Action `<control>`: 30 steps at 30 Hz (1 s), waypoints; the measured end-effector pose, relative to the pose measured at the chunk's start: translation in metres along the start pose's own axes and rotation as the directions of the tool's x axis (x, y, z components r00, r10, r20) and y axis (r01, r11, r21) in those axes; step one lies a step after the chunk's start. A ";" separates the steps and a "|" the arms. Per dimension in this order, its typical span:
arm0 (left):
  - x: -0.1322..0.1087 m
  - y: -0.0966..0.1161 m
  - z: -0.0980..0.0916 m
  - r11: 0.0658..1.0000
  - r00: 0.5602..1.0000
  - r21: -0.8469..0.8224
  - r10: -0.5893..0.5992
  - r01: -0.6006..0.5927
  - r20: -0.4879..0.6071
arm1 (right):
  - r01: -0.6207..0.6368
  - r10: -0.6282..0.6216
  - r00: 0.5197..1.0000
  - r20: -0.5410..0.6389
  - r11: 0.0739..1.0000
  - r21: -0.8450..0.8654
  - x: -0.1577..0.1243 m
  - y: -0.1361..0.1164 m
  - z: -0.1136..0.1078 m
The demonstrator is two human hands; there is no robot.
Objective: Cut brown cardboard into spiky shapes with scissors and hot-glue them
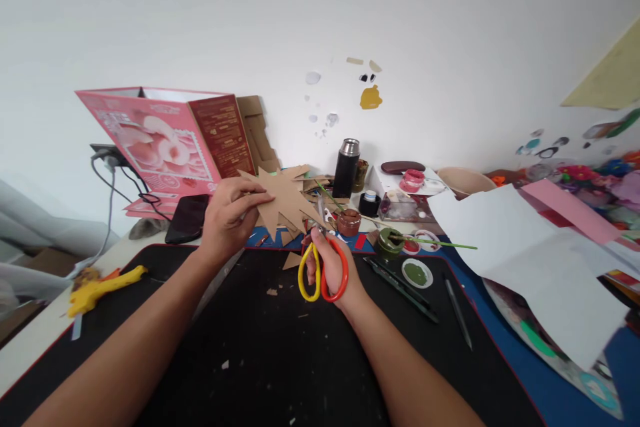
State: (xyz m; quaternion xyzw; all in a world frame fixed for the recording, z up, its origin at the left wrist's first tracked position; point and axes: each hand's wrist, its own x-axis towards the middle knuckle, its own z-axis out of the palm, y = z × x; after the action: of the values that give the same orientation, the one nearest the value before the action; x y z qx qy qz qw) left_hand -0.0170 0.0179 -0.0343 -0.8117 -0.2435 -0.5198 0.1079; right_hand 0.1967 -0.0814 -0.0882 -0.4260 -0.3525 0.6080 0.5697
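My left hand (231, 217) pinches the left edge of a brown cardboard star (287, 192) with several jagged points, holding it up above the back edge of a black mat. In my right hand (336, 260) is a pair of scissors (344, 275) with one yellow and one red-orange handle loop. Their handles are spread apart, and the blades reach toward the star's lower right points. Exactly where the blades meet the cardboard is hard to make out. Cardboard offcuts (292, 261) lie below and behind the star.
A black thermos (346, 170) stands behind paint jars (349, 221). At left are a pink box (165, 147), a phone (187, 219) and a yellow glue gun (103, 290). Pens (457, 310) and a green paint lid (417, 273) sit right, near white paper (525, 253).
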 end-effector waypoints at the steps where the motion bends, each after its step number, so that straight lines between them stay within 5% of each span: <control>1: -0.001 0.000 0.000 1.000 1.000 0.000 -0.003 0.003 -0.005 | -0.005 0.005 1.000 0.001 1.000 0.028 0.000 -0.002 0.000; 10: -0.019 -0.001 -0.002 0.999 0.997 -0.047 0.003 0.000 0.075 | -0.056 0.055 0.998 0.013 0.988 0.141 0.005 -0.009 -0.006; 16: -0.035 0.006 -0.007 0.997 0.996 -0.077 -0.010 0.017 0.091 | -0.097 0.086 0.987 0.137 0.992 0.078 0.003 -0.002 -0.004; 20: -0.047 0.012 -0.006 0.980 0.981 -0.071 -0.182 0.187 0.073 | -0.079 0.074 0.988 0.133 0.996 0.034 0.001 0.002 -0.002; 22: -0.051 0.013 -0.005 0.896 0.908 -0.157 -0.419 0.416 0.017 | -0.067 0.063 0.990 0.127 0.997 0.028 0.001 0.003 -0.002; 25: -0.053 0.012 -0.005 0.512 0.634 -0.475 -0.762 0.715 0.133 | -0.028 0.026 0.994 0.106 0.999 0.017 0.000 0.002 -0.003; 28: -0.056 0.010 -0.006 0.038 0.367 -0.616 -0.831 0.787 0.418 | 0.017 -0.013 0.995 0.095 0.999 -0.042 -0.001 0.002 -0.004; 30: -0.058 0.011 -0.007 -0.120 0.307 -0.638 -0.799 0.760 0.517 | 0.039 -0.029 0.995 0.098 0.994 -0.098 -0.003 0.002 -0.003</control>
State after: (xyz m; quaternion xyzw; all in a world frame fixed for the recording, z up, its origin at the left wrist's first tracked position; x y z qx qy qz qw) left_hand -0.0364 -0.0110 -0.0830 -0.4339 -0.3959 -0.5377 -0.6049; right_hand 0.1989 -0.0851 -0.0913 -0.4182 -0.4167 0.5996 0.5403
